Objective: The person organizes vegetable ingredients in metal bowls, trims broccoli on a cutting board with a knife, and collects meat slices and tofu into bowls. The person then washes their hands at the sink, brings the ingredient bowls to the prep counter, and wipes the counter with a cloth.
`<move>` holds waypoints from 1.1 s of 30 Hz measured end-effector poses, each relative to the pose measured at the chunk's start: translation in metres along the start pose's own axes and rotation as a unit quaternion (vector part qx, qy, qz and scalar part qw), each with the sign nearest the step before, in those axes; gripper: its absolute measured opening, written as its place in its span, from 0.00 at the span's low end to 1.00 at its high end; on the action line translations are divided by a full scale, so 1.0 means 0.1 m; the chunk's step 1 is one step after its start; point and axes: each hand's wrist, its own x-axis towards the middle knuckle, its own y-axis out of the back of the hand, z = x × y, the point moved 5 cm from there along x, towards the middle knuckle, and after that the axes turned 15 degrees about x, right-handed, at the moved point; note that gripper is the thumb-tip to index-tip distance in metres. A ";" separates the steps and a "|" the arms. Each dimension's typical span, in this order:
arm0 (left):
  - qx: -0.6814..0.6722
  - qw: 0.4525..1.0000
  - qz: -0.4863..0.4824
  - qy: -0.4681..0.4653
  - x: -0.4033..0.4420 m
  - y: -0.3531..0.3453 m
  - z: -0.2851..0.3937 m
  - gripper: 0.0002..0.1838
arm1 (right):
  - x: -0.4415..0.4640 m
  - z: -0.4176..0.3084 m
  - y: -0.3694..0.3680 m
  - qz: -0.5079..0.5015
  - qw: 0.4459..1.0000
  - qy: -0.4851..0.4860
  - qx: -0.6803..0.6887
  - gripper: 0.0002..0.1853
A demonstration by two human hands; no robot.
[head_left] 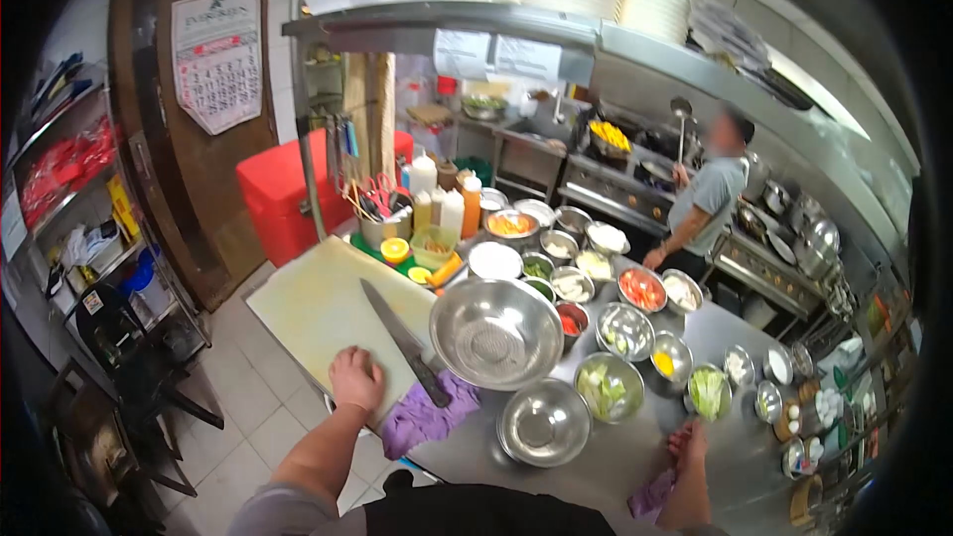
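Note:
My left hand (pixel 357 379) rests on the near edge of a white cutting board (pixel 308 303), its fingers spread on the surface. Beside it lies a large knife (pixel 402 337), its dark handle over a crumpled purple cloth (pixel 429 417). My right hand (pixel 687 442) is above the steel counter, just below a small bowl of lettuce (pixel 708 392). Its fingers are curled in, and I cannot make out what is in them, if anything. Another purple cloth (pixel 652 494) lies by the right wrist. A perforated steel bowl (pixel 496 335) and a smaller steel bowl (pixel 544 423) stand between my hands.
Several bowls of cut vegetables, among them tomatoes (pixel 642 290), crowd the counter. Squeeze bottles (pixel 452 210) and a utensil holder (pixel 385 228) stand behind the board. A co-worker (pixel 710 203) is at the stoves. An overhead shelf (pixel 447 20) crosses above; chairs (pixel 129 357) stand left.

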 end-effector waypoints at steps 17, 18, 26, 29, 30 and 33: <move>-0.032 0.999 -0.018 0.004 -0.04 0.03 -0.06 0.18 | -1.18 0.18 -0.98 -0.035 0.686 0.314 -0.655 0.23; -0.033 0.999 -0.014 0.004 -0.05 0.02 -0.07 0.18 | -1.17 0.18 -0.98 -0.038 0.690 0.305 -0.655 0.24; -0.040 0.999 -0.009 0.002 -0.04 0.02 -0.09 0.18 | -1.31 0.23 -1.03 -0.004 0.697 0.299 -0.652 0.29; -0.044 0.999 -0.009 0.004 -0.05 0.03 -0.10 0.17 | -1.28 0.29 -0.99 0.002 0.692 0.333 -0.641 0.29; -0.046 0.999 -0.010 0.004 -0.05 0.03 -0.09 0.17 | -1.31 0.30 -1.00 0.009 0.691 0.341 -0.638 0.28; -0.039 0.999 -0.008 0.001 -0.04 0.01 -0.10 0.17 | -1.34 0.32 -1.02 0.029 0.690 0.349 -0.634 0.28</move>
